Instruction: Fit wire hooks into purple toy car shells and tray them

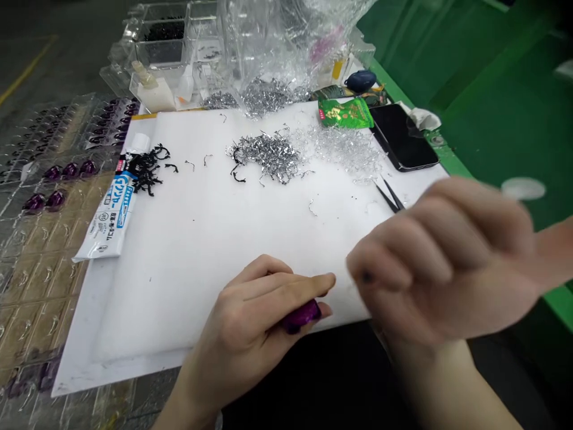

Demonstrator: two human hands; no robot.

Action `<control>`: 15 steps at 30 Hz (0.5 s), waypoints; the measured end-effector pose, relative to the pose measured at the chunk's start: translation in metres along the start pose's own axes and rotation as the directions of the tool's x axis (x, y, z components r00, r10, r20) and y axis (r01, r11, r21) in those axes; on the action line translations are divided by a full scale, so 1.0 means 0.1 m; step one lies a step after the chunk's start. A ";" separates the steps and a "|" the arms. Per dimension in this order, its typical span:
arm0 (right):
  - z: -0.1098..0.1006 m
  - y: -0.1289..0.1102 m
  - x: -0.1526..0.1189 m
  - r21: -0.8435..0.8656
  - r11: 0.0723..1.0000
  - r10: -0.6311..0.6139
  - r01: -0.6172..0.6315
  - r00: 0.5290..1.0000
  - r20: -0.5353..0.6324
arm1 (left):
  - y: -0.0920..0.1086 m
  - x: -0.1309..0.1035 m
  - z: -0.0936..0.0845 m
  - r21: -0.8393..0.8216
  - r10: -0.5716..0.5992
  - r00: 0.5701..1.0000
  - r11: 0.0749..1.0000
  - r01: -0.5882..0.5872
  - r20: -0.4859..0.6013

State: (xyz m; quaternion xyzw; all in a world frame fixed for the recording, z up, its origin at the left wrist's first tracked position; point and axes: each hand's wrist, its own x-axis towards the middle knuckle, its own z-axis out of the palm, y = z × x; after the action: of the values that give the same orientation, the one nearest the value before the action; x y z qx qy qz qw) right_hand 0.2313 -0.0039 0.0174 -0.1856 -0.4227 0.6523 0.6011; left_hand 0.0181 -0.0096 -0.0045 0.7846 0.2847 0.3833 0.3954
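My left hand (255, 322) is closed around a shiny purple piece (301, 316) at the front edge of the white foam sheet (179, 298). To its right, my right hand (430, 263) is raised and blurred, its fingers curled in; a small dark spot shows near the fingertips, and what they hold, if anything, is too small to name. Black-tipped tweezers (390, 196) lie just beyond my right hand. Farther back on the foam are a pile of silver bits (273, 156), a fainter scatter of clear bits (349, 152) and a cluster of black bits (145, 170).
A white and blue tube (110, 215) lies at the foam's left edge, beside plastic trays (49, 257) with several purple pieces. Behind are a clear plastic bag (268, 48), clear bins (165, 36), a green packet (344, 113) and a black phone (405, 137).
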 end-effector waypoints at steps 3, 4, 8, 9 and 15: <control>0.09 -0.08 0.15 -0.201 0.979 -0.091 0.028 0.945 -0.315 | 0.01 -0.04 0.01 -0.003 -0.098 0.992 0.995 0.098 -0.084; 0.11 -0.06 0.20 -0.286 0.958 -0.055 -0.033 0.954 -0.294 | 0.01 -0.07 0.01 -0.014 -0.149 0.983 0.989 0.149 -0.109; 0.14 0.19 0.32 -0.740 0.661 0.053 -0.124 0.992 -0.119 | 0.00 -0.17 0.00 -0.216 -0.279 0.936 0.948 0.232 -0.217; 0.13 0.24 0.33 -0.834 0.537 0.091 -0.124 0.992 -0.089 | 0.00 -0.18 0.00 -0.285 -0.294 0.927 0.932 0.224 -0.234; -0.02 0.11 0.32 -0.932 0.348 0.031 -0.103 0.995 -0.099 | 0.04 -0.09 -0.11 -0.618 -0.399 0.902 0.755 0.218 -0.168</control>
State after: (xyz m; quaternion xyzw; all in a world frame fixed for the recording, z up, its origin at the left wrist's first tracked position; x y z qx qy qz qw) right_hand 0.2192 0.0278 0.0163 -0.5325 -0.6915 0.3133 0.3742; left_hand 0.0042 -0.0143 0.0000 0.5007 0.3341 0.4913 0.6296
